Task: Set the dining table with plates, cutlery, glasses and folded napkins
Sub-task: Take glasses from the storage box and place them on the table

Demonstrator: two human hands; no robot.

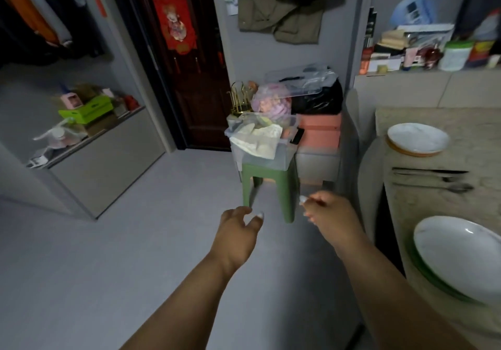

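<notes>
Cutlery (431, 178) lies crosswise on table (423, 208) between two plates, handles toward the edge

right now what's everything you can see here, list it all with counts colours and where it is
table: one, beige marbled top, right edge
plates: two white, each on a coloured under-plate; far one on orange, near one on green
cutlery: three dark metal pieces, lying between the plates
stool: one, green, centre floor
clear box: one, on the stool, holding pale cloths
pink box: one, right of the stool
black bag: one, above the pink box
green box: one, on the grey cabinet, left
jacket: one, olive, hanging on the wall
left hand: empty, fingers loosely curled, over the floor
right hand: curled, contents unclear
</notes>
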